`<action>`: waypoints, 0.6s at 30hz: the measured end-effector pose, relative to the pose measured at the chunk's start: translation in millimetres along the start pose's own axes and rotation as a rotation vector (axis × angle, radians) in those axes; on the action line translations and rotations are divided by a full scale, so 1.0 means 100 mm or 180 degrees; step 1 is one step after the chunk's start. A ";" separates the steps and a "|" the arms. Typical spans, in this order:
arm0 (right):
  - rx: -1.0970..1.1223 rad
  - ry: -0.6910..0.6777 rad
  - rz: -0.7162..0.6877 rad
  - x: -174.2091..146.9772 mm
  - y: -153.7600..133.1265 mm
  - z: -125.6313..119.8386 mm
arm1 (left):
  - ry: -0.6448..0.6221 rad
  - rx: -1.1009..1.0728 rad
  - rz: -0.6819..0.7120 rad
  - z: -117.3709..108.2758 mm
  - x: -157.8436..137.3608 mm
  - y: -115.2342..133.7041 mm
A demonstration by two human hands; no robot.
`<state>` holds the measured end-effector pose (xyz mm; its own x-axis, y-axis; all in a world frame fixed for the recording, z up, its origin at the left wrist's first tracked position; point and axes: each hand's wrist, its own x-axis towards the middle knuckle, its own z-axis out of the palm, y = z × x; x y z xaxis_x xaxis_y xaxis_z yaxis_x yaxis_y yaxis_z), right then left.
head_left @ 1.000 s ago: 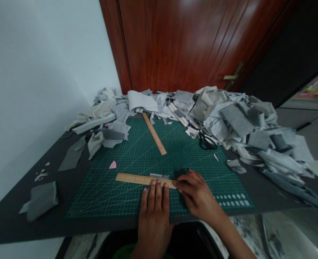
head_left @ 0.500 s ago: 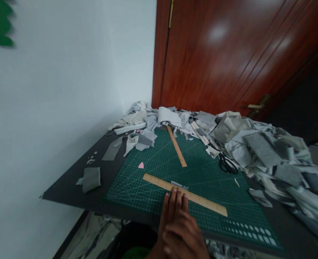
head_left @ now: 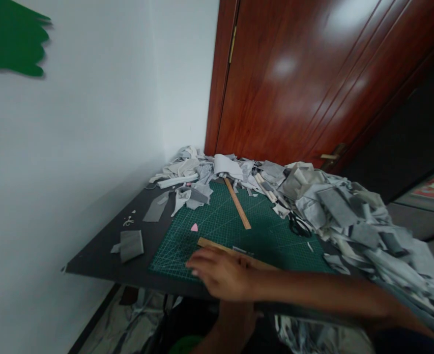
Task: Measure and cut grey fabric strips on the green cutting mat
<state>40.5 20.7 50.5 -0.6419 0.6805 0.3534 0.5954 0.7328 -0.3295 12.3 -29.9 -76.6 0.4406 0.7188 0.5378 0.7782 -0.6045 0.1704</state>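
Note:
A wooden ruler [head_left: 263,264] lies slantwise across the near part of the green cutting mat [head_left: 264,206]. My right hand [head_left: 220,275] reaches in from the right, low over the ruler's left half, its fingers stretched leftward and somewhat blurred. Under it, mostly covered, is my left hand [head_left: 243,263]; a bit of its fingers shows flat at the ruler. A small grey strip [head_left: 242,250] lies just beyond the ruler. Farther left on the mat rests a pink triangular piece [head_left: 194,227], like tailor's chalk.
A second wooden ruler [head_left: 238,204] points toward the back. Black-handled scissors [head_left: 300,225] lie by a large heap of grey fabric scraps [head_left: 349,216] on the right. A folded grey cloth piece [head_left: 131,245] sits on the dark table [head_left: 102,260]. Wall and door [head_left: 275,93] stand behind.
My right hand has moved from behind my left hand to over it, its forearm now crossing from the right. The ruler stays in place on the mat. The view has shifted slightly.

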 end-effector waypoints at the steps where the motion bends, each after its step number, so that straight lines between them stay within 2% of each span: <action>1: 0.0064 -0.0136 0.0014 0.18 0.15 -0.05 | -0.0084 -0.0036 0.0088 -0.09 0.01 -0.01; 3: -0.0044 -0.0343 0.0307 0.55 0.45 -0.09 | -0.0476 -0.0107 0.0188 -0.28 0.06 -0.04; 5: -0.0064 -0.0423 0.0437 0.84 0.71 -0.05 | -0.0620 -0.0137 0.0250 -0.42 0.12 -0.05; 9: 0.0111 -0.0495 0.0525 1.02 0.97 0.02 | -0.0697 -0.0154 0.0231 -0.52 0.18 -0.05; 13: 0.0373 -0.0233 0.0717 0.81 1.03 -0.11 | -0.0699 -0.0188 0.0230 -0.51 0.20 -0.04; 16: 0.0497 0.0055 0.0924 0.45 1.05 -0.28 | -0.0774 -0.0207 0.0226 -0.50 0.21 -0.04; 18: 0.0596 0.0071 0.1025 0.16 1.05 -0.39 | -0.0902 -0.0215 0.0231 -0.50 0.22 -0.05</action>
<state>111.4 109.1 55.3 -0.4241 0.8775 0.2239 0.6652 0.4696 -0.5806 -3.7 -28.3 -24.5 0.6088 0.7344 0.3002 0.7127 -0.6724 0.1998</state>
